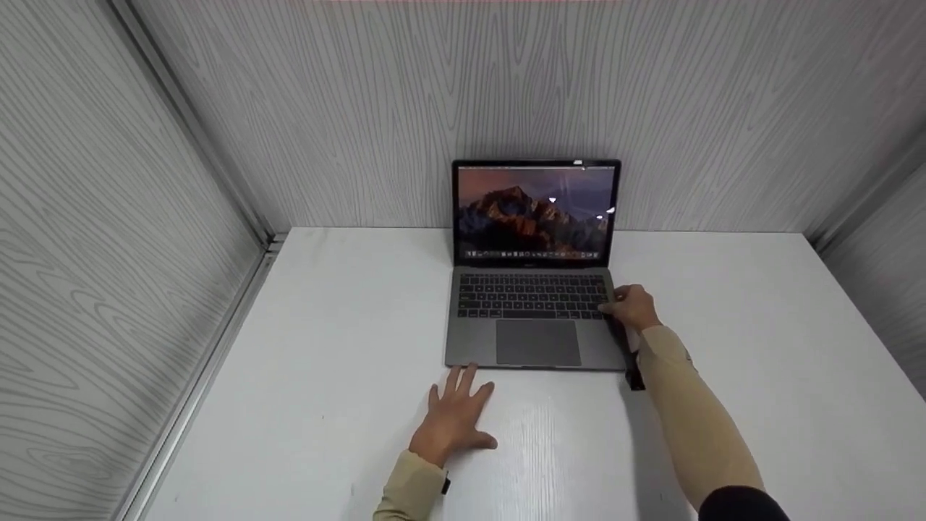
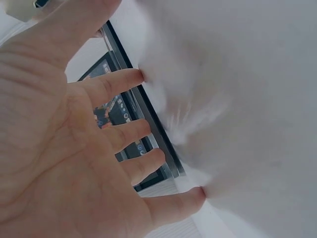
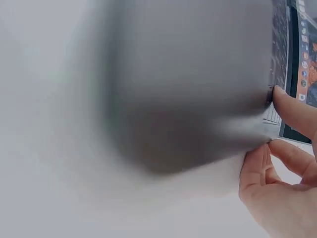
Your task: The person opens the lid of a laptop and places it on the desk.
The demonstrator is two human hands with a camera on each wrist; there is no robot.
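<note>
An opened grey laptop [image 1: 472, 343] sits on the white table, its screen [image 1: 535, 217] lit with a mountain picture. At the laptop's right side my right hand [image 1: 633, 307] pinches the edge beside the keyboard. In the right wrist view, the thumb of that right hand [image 3: 292, 183] is on the top face and the other fingers are at the edge below. My left hand [image 1: 454, 421] lies in front of the laptop with its fingers spread, fingertips close to the front edge. The left wrist view shows the left palm [image 2: 84, 158] with nothing held.
The white table [image 1: 347, 311] extends on both sides of the laptop. A grey wood-grain wall [image 1: 362, 116] stands right behind the screen, with another wall [image 1: 94, 289] on the left. A small black device [image 1: 635, 380] is at the right wrist.
</note>
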